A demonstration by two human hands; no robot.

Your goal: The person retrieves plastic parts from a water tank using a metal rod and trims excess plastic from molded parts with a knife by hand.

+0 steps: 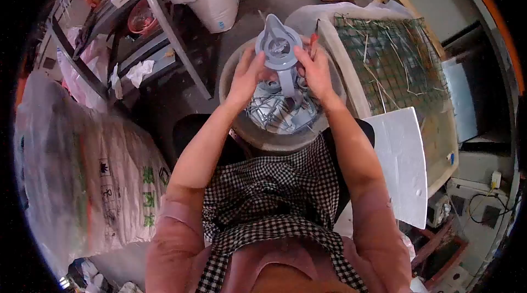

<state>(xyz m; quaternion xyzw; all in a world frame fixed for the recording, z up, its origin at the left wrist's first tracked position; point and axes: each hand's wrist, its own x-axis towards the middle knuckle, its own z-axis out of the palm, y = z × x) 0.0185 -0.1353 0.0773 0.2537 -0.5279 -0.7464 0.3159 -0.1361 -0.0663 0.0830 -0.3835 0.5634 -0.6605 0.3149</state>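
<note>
A grey plastic part [289,64] with a round rim, a pointed spout-like end and a strip hanging below is held up between my two hands. My left hand [248,76] grips its left edge. My right hand [314,71] pinches the right edge with the thumb on top. A slim tool with a red-orange handle [313,40] also sticks up from my right hand; its dark tip is too small to identify. Beneath my hands stands a round tub [263,138] with several grey plastic pieces [282,114] in it.
On the right, a pale container [351,62] carries a green wire mesh [384,68] with thin strips on it. A white foam board [403,167] leans nearby. A metal rack [170,35], white sacks [217,2] and a large plastic-wrapped bag [93,178] are to the left.
</note>
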